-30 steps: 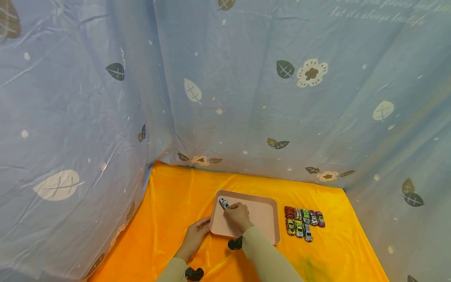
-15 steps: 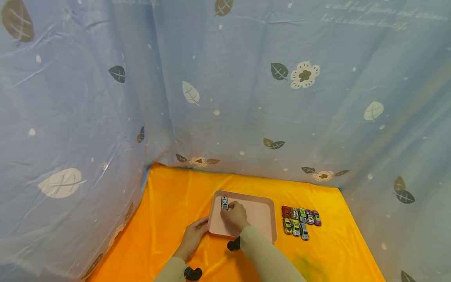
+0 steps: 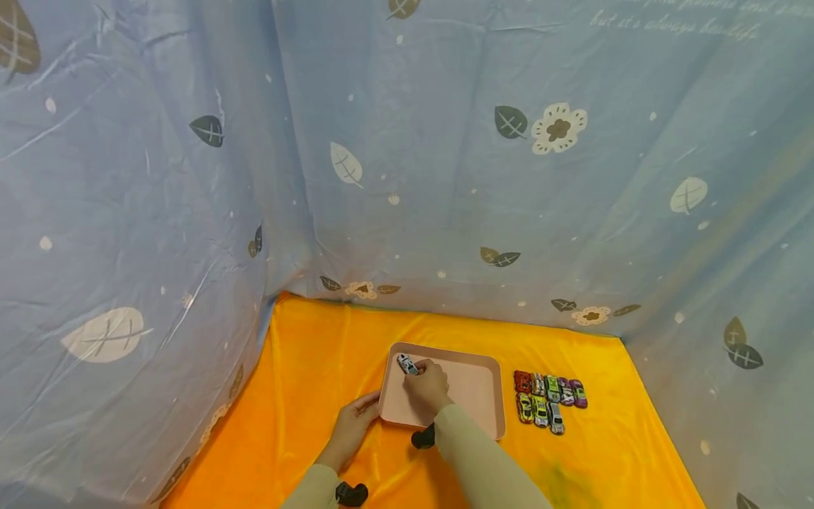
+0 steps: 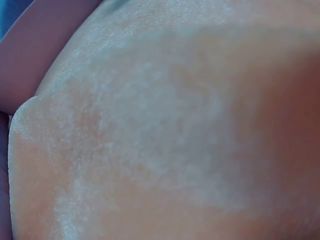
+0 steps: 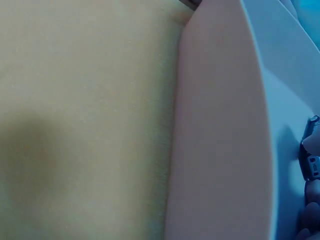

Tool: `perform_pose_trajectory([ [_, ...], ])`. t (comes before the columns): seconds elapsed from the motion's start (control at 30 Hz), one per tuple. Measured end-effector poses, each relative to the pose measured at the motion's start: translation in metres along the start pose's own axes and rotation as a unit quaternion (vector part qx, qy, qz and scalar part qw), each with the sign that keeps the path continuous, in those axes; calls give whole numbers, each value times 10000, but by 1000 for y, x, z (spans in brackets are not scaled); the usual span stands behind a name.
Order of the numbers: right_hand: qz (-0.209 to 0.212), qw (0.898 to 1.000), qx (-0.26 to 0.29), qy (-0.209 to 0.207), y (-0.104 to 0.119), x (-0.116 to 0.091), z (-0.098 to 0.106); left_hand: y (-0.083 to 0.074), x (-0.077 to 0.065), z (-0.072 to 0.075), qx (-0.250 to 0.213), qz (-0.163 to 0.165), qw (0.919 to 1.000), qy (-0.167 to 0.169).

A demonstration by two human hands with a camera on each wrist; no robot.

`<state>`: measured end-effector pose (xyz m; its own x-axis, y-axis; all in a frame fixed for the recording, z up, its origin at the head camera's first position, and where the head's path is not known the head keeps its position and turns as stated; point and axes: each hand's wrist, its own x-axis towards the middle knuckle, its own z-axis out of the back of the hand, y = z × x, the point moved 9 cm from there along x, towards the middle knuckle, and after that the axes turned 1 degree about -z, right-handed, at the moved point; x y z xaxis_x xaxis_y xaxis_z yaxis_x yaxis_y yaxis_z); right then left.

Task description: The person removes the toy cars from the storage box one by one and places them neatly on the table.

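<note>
Over the left part of a pink tray [image 3: 472, 385], my right hand [image 3: 427, 385] pinches a small white-and-black toy car [image 3: 407, 364] between thumb and fingers. The car lies at a slant, its front end toward the tray's upper left corner. In the right wrist view, fingertips hold the dark-looking toy car [image 5: 311, 150] beyond the tray's wall [image 5: 220, 125]. My left hand [image 3: 351, 428] rests against the tray's left side, fingers extended toward the rim. Skin fills most of the left wrist view, with the tray's edge [image 4: 35, 55] at upper left.
Right of the tray, several colourful toy cars stand in two rows, among them a red car [image 3: 523, 382], a purple car [image 3: 578, 394] and a silver car [image 3: 556, 418]. A yellow-orange cloth [image 3: 318, 353] lies beneath everything. A grey-blue patterned curtain [image 3: 413, 233] surrounds the area.
The toy car in my right hand turned to point straight away, then turned back to a slant. My left hand stays at the tray's side. The head view shifted slightly.
</note>
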<state>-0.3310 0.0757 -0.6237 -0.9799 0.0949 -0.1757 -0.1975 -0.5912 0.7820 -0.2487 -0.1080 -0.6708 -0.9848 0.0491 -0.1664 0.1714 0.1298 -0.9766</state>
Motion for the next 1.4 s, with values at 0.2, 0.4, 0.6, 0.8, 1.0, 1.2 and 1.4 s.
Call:
perform_pose_trajectory([
  [0.2,-166,9995,-226,145,-7,-6,2,2,-2,-5,67,-5,10000,30],
  [0.4,62,9980,-519,358,-13,-12,-3,9,-5,-5,150,112,9998,-25],
  [0.6,370,9955,-400,772,-20,-21,7,4,-7,1,151,70,9998,77],
  [0.8,601,9960,-290,598,-29,-28,46,-2,-9,4,290,30,9992,258],
  [1.0,816,9960,110,345,-37,-40,96,1,-7,5,297,9,9994,183],
  [1.2,523,9984,161,-123,-54,-50,150,-4,-2,2,255,-116,9996,103],
  [1.4,391,9987,-72,-306,-79,-53,185,-6,-2,1,72,56,9999,52],
])
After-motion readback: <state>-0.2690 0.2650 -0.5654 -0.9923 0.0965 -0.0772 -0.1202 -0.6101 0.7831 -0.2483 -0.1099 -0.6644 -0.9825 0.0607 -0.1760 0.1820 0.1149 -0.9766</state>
